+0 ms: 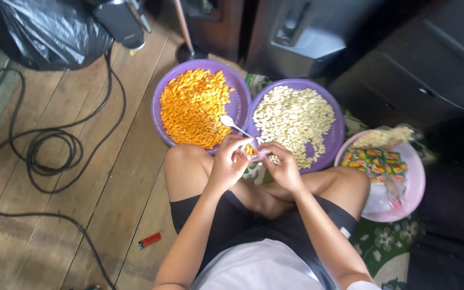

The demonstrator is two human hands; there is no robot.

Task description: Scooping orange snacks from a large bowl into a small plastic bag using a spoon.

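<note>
I sit cross-legged on a wooden floor. My left hand [229,161] and my right hand [284,167] meet over my knees and together pinch a small clear plastic bag [253,154] with a few orange snack pieces inside. A white plastic spoon [231,123] sticks out above my left fingers, its bowl over the purple basin of orange snacks [240,91]. Beside that stands a second purple basin [335,137] full of pale cream snacks.
A pink basin [415,185] at my right holds small colourful packets and a bag of pale snacks. A red lighter [149,240] lies on the floor at my left. Black cables [49,153] coil further left, near a black plastic bag [49,29]. Dark furniture stands behind the basins.
</note>
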